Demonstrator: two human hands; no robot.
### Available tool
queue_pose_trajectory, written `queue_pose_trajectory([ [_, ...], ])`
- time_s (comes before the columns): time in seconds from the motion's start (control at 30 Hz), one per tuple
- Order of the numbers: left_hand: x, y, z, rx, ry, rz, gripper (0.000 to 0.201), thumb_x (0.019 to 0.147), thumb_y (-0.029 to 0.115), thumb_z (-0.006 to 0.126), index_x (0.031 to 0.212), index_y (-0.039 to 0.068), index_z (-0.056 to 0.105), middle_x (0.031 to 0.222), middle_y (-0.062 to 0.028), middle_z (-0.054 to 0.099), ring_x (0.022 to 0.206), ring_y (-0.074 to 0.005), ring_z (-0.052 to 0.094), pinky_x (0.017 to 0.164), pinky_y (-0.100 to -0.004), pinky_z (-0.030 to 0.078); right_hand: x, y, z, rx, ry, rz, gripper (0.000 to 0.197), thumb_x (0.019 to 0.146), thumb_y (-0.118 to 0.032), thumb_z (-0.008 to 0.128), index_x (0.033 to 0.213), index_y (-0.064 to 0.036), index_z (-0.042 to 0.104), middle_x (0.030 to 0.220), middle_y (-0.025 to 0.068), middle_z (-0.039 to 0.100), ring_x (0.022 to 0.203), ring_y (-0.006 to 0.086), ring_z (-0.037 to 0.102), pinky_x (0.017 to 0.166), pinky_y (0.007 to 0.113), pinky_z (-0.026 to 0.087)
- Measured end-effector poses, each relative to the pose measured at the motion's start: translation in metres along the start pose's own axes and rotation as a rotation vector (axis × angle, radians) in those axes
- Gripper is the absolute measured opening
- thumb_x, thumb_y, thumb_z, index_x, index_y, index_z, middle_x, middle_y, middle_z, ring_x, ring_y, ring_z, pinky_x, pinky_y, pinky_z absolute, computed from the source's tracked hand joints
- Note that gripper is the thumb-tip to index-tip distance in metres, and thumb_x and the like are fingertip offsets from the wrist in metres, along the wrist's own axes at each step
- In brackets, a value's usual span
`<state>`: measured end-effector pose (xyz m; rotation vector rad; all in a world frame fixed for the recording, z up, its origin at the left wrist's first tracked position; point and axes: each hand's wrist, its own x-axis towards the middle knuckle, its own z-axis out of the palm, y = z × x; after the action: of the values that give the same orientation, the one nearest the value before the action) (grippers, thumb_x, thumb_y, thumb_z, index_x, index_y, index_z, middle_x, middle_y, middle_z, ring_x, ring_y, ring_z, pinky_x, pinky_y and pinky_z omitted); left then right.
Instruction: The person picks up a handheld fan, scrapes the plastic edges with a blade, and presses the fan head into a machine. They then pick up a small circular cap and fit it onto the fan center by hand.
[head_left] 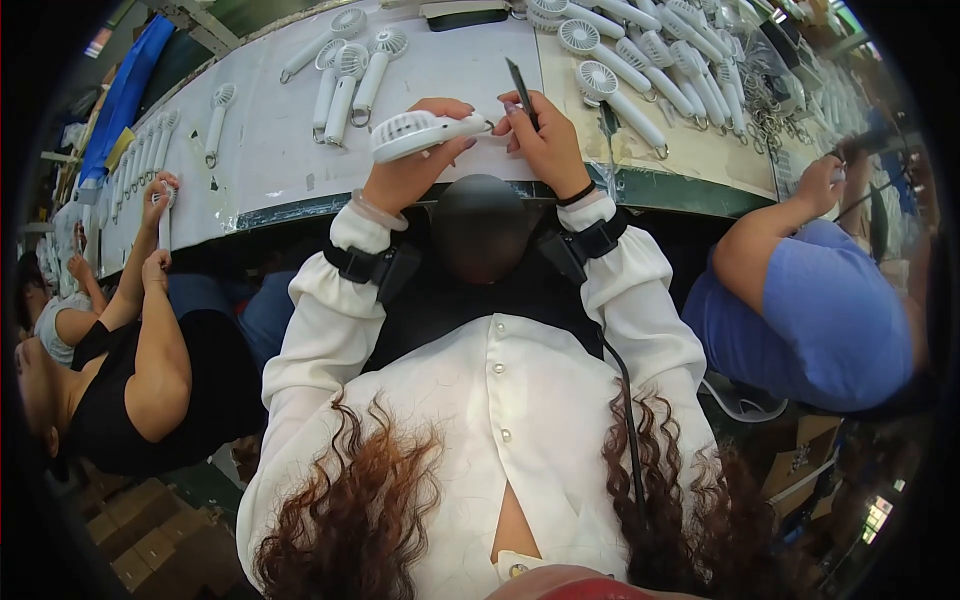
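My left hand (415,165) is closed around a white handheld fan (408,136), its round grille to the left and the handle end pointing right. Thumb and fingers grip the handle from both sides. At that end there is a small metal piece, too small to make out fully. My right hand (546,148) pinches at this piece with thumb and forefinger. A thin, dark, pointed tool (518,82), perhaps tweezers, is also held in it and sticks up past the fingers.
More white handheld fans (372,75) lie ahead on the white table (270,120). A large pile of fans (650,60) and some metal chains (765,125) lie at the right. Co-workers sit on both sides, one in black (150,380), one in blue (810,310).
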<state>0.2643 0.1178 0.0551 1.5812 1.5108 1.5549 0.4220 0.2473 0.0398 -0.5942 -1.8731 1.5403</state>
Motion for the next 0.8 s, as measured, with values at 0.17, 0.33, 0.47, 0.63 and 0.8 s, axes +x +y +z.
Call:
queue_pose_trajectory([
  [0.17, -0.012, 0.008, 0.004, 0.122, 0.048, 0.218, 0.032, 0.080, -0.002, 0.071, 0.107, 0.011, 0.062, 0.116, -0.0114, 0.058, 0.093, -0.0218, 0.062, 0.080, -0.0297, 0.053, 0.003, -0.011, 0.006, 0.155, -0.095, 0.118, 0.025, 0.097, -0.018, 0.053, 0.116, -0.0020, 0.058, 0.079, 0.0016, 0.063, 0.062, 0.0048, 0.054, 0.053, 0.018, 0.041],
  [0.33, -0.022, 0.010, 0.014, 0.198, 0.028, 0.285, 0.033, 0.082, 0.000, 0.069, 0.111, 0.012, 0.062, 0.117, -0.0123, 0.059, 0.103, -0.0225, 0.060, 0.083, -0.0298, 0.053, 0.008, 0.000, 0.009, 0.277, -0.068, 0.127, 0.024, 0.094, -0.016, 0.056, 0.113, -0.0031, 0.061, 0.080, 0.0002, 0.062, 0.061, 0.0036, 0.053, 0.050, 0.016, 0.035],
  [0.47, -0.033, 0.005, 0.007, 0.007, -0.096, 0.004, 0.033, 0.085, 0.000, 0.065, 0.116, 0.012, 0.062, 0.121, -0.0135, 0.057, 0.106, -0.0230, 0.059, 0.086, -0.0328, 0.053, 0.010, -0.008, 0.008, 0.310, -0.068, 0.291, 0.022, 0.092, -0.013, 0.057, 0.111, -0.0023, 0.063, 0.084, 0.0010, 0.063, 0.063, 0.0027, 0.052, 0.050, 0.015, 0.035],
  [0.63, -0.033, -0.001, -0.013, -0.137, -0.184, -0.134, 0.037, 0.089, 0.002, 0.061, 0.125, 0.009, 0.056, 0.129, -0.0150, 0.054, 0.105, -0.0231, 0.061, 0.086, -0.0330, 0.052, 0.011, -0.002, 0.006, 0.378, -0.043, 0.272, 0.021, 0.092, -0.011, 0.057, 0.110, -0.0014, 0.063, 0.087, 0.0021, 0.065, 0.065, 0.0018, 0.051, 0.049, 0.014, 0.035],
  [0.8, -0.037, 0.019, -0.004, -0.281, -0.150, -0.480, 0.047, 0.088, 0.011, 0.063, 0.132, 0.005, 0.046, 0.127, -0.0160, 0.055, 0.105, -0.0239, 0.061, 0.085, -0.0327, 0.051, 0.011, 0.002, 0.013, 0.341, -0.014, 0.233, 0.021, 0.092, -0.011, 0.058, 0.109, 0.0002, 0.063, 0.091, 0.0035, 0.066, 0.067, 0.0036, 0.054, 0.055, 0.016, 0.042],
])
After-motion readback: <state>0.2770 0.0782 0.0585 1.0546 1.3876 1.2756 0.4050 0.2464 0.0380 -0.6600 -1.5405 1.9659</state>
